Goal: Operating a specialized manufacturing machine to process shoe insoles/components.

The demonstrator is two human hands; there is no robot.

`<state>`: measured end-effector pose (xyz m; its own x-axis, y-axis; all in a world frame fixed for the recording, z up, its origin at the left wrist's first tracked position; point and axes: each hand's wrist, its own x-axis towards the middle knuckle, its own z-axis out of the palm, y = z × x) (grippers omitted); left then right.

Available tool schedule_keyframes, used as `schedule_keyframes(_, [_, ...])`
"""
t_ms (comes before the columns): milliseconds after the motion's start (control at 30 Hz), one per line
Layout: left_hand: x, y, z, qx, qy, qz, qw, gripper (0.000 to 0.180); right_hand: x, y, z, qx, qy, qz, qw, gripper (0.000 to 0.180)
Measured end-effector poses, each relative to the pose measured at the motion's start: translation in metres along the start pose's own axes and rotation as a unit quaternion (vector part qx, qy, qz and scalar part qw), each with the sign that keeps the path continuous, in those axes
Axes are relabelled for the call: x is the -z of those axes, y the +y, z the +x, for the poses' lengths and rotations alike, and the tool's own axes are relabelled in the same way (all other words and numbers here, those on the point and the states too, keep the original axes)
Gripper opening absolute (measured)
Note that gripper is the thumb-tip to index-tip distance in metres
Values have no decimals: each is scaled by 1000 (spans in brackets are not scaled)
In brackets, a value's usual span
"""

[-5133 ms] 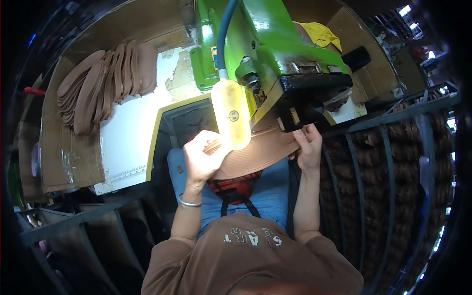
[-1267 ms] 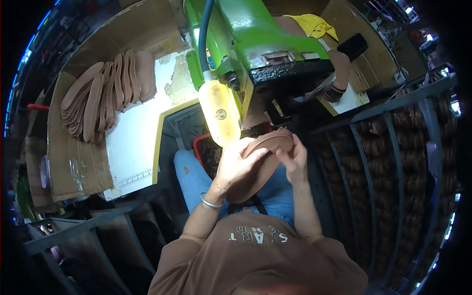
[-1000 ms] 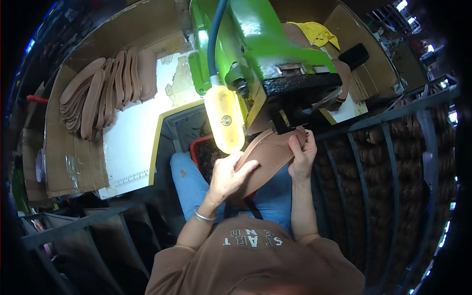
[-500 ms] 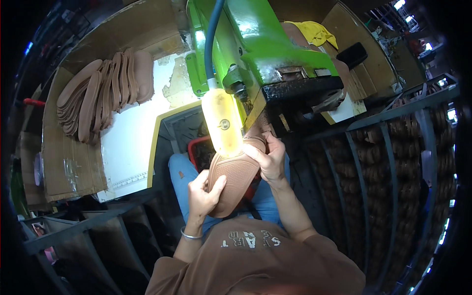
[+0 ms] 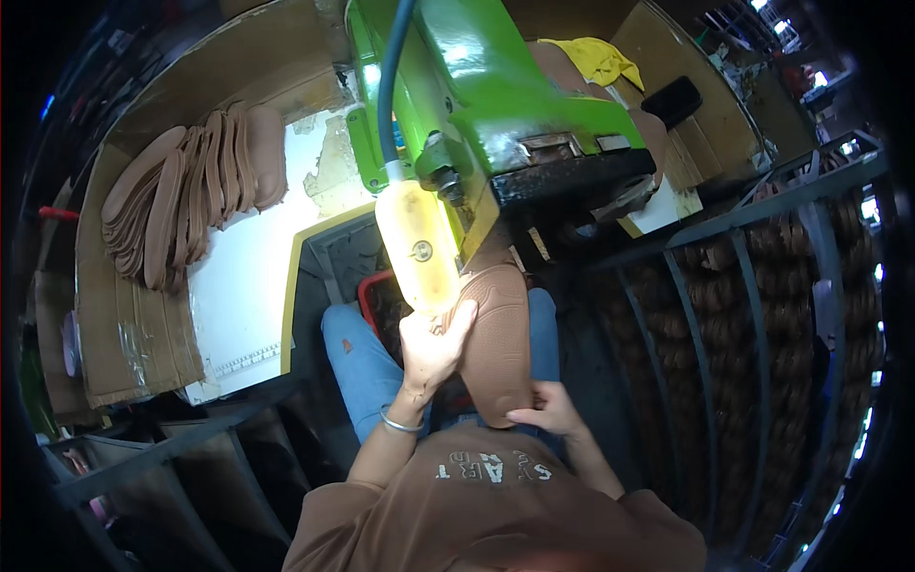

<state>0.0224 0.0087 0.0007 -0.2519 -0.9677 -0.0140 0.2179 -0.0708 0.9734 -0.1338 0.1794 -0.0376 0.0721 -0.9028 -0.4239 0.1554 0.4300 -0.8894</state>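
Observation:
Between my hands is a brown shoe sole (image 5: pixel 498 348) with a finely textured top face, held lengthwise below the head of a green machine (image 5: pixel 534 105). My left hand (image 5: pixel 434 351) grips its left edge near the upper end, thumb lying on the top face and fingers mostly hidden below. Down at the lower end, close to my shirt, my right hand (image 5: pixel 553 410) pinches the right edge between thumb and fingers. The glowing yellow lamp (image 5: pixel 419 250) hangs just above my left hand. Part of the sole's far end is beneath the machine.
Brown sole pieces (image 5: pixel 195 186) stand stacked on the white tabletop (image 5: pixel 238 286) at left, inside cardboard walls (image 5: pixel 143 334). Back right are a yellow cloth (image 5: pixel 596 59) and a black phone-like object (image 5: pixel 673 101). A metal rack (image 5: pixel 753 305) of brown items stands at right; a red container (image 5: pixel 374 296) sits below.
The sole has turned so its lower end points more to the right. My left hand moved up along its edge; my right hand shifted from the upper end down to the lower end.

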Motion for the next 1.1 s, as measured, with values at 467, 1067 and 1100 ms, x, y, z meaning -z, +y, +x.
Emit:
schedule_keyframes(467, [-22, 7, 1, 48, -94, -146, 984, 43, 103, -120, 26, 238, 278, -18, 930, 20])
schedule_keyframes(1067, [4, 5, 18, -18, -67, 48, 996, 33, 114, -168, 94, 301, 197, -76, 930, 15])
schedule_keyframes(1100, [13, 9, 17, -10, -82, 64, 995, 34, 109, -168, 99, 288, 180, -65, 938, 14])
